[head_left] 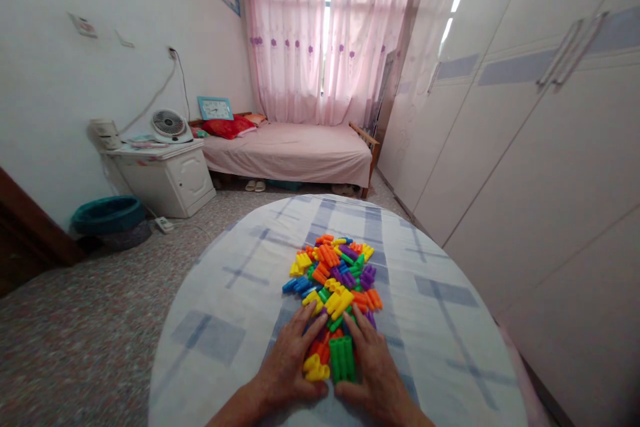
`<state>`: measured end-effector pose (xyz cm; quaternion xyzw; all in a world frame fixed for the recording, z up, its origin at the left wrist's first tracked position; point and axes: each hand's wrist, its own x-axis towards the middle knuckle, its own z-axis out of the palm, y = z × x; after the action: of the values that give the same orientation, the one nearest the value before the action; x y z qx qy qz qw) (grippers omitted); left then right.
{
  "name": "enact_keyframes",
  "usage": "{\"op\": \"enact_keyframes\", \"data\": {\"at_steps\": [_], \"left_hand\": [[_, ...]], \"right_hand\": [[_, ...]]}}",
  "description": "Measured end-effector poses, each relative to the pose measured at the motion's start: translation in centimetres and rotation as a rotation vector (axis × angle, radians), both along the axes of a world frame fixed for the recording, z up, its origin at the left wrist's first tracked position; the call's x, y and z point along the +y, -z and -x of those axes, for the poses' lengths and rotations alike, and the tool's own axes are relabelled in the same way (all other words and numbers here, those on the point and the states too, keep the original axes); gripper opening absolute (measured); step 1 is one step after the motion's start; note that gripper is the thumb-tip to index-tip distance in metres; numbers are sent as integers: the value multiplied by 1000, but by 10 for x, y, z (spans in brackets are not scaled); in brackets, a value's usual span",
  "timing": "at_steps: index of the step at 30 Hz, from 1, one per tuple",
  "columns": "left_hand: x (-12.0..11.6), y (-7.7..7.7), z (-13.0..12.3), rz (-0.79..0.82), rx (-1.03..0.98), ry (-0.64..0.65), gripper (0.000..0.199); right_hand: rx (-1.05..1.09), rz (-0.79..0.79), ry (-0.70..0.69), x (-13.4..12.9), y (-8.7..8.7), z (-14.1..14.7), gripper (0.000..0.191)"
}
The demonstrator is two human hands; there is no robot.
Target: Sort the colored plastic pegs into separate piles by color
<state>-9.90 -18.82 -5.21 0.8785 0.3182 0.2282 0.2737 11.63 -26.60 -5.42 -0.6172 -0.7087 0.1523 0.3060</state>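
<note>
A heap of plastic building pieces (329,255), made of joined tubes in orange, yellow, green, blue and purple, lies on the round table. My left hand (287,357) rests at the heap's near left side with fingers stretched forward; its thumb is close to a yellow piece (316,368). Opposite it, my right hand (374,360) lies along the near right side, fingers extended and apart. Between the two hands sits a green piece (343,359), next to the right palm and thumb. Orange pieces between the hands are partly hidden by my left fingers.
A white cloth with blue-grey checks covers the table (210,293). Beyond stand a bed (300,147) and a white cabinet (193,183) bearing a fan (169,123). A teal bin (107,213) is on the floor at left; wardrobes (525,180) line the right.
</note>
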Motion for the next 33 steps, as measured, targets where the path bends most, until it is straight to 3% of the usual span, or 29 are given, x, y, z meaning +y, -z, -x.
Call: {"op": "enact_keyframes", "data": {"at_steps": [5,9,13,17,21,23,25,29,33], "left_hand": [[7,-9,-22,85,-177,-177,66],[26,-37,-40,163,-390,-318,35],[59,-70,-66,187,-480,-398,26],[90,-92,-84,165,-495,-336,28],[112,-98,-82,169,-417,-174,33],[126,-93,-72,166,-382,-175,34],[144,-79,-59,122,-361,-261,35],[188,-30,-33,-1,-247,-425,41],[217,11,-28,10,-186,-247,41]], "right_hand": [[166,-133,145,28,-9,21,67],[340,-129,209,55,-33,29,44],[444,-70,248,90,-67,28,32],[452,-72,194,121,-91,14,30],[426,-20,74,140,-94,-16,42],[395,-32,130,149,-86,-39,45],[317,-74,250,159,-73,-65,48],[222,-54,408,186,-40,-109,58],[243,10,395,214,-16,-126,58]]}}
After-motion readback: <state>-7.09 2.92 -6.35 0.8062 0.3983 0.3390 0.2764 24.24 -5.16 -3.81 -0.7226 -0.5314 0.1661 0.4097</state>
